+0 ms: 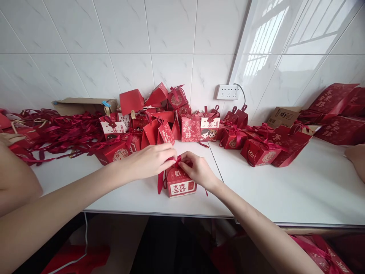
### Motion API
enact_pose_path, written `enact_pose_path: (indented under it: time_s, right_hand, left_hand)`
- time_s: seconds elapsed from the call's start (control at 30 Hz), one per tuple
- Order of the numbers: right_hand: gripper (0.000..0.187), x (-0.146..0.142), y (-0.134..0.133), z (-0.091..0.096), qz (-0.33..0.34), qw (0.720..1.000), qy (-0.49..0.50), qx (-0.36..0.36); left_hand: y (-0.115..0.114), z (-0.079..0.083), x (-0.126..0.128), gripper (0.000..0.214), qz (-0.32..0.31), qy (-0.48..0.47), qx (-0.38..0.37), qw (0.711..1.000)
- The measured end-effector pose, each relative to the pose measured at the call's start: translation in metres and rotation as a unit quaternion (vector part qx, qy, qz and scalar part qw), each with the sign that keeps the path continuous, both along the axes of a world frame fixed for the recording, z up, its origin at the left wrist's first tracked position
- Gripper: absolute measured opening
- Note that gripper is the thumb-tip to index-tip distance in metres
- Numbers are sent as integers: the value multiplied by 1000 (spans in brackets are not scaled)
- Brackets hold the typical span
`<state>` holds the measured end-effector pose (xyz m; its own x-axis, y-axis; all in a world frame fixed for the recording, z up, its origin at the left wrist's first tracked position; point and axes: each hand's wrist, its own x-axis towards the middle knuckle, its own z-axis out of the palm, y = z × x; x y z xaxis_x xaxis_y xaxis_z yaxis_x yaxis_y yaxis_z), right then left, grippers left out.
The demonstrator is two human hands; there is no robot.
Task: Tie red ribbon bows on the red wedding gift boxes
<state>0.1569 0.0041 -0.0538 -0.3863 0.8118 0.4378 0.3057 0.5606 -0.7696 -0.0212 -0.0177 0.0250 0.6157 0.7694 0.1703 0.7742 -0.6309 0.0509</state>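
A small red gift box [181,188] with white panels and printed characters stands upright near the front edge of the white table [125,198]. Both of my hands meet at its top. The fingers of my left hand [155,161] pinch a dark red ribbon [160,182], whose tail hangs down the box's left side. My right hand [198,169] is closed on the same ribbon at the top of the box, thumb and forefinger together. The fingers partly hide the spot where the ribbon crosses itself.
Loose red ribbons [68,131] lie heaped at the left. Several red boxes line the back, among them a box with cartoon faces [210,127]. More tied boxes [261,152] stand at the right. A power strip [227,92] is on the tiled wall. Other people's arms [356,160] show at both sides.
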Motion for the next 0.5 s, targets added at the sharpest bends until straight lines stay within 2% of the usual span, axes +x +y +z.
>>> enact_pose_path:
  time_s: [0.3, 0.5]
  right_hand:
    - [9, 2, 1, 1, 11, 1000, 10, -10]
    - [4, 2, 4, -3, 6, 998, 40, -38]
  left_hand:
    - [21, -7, 4, 21, 19, -61, -105, 992]
    - [21, -7, 4, 22, -11, -117, -139, 983]
